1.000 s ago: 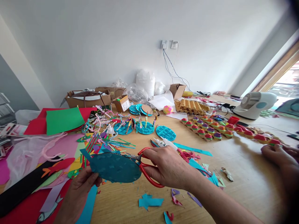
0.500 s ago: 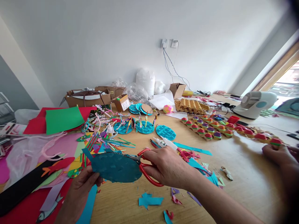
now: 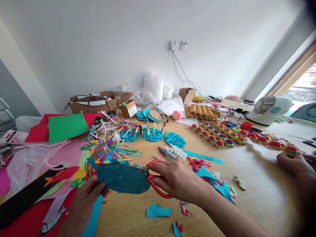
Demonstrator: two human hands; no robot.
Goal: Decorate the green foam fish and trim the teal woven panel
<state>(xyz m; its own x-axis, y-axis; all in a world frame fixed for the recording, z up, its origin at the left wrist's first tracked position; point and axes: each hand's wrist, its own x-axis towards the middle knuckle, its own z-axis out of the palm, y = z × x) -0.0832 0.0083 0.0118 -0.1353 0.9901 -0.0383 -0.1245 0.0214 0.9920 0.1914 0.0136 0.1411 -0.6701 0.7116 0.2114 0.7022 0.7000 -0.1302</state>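
My left hand pinches the left edge of a blue oval disc covered in paper and holds it tilted above the table. A strip of blue paper sticks out at its upper left. My right hand is closed round the red handles of the scissors. Their blades lie along the disc's upper right edge, partly hidden there. Under the disc on the table is a blue paper scrap. Beyond my right hand lie white glue bottles.
Coloured paper and pipe cleaners crowd the left. Behind stand woven blue discs and cardboard boxes. Painted egg-carton pieces and a white fan are at right, where another person's hand touches a painted cup.
My right hand and the scissors have shifted very slightly, with the red handles a little lower. The disc and my left hand stay almost where they were.
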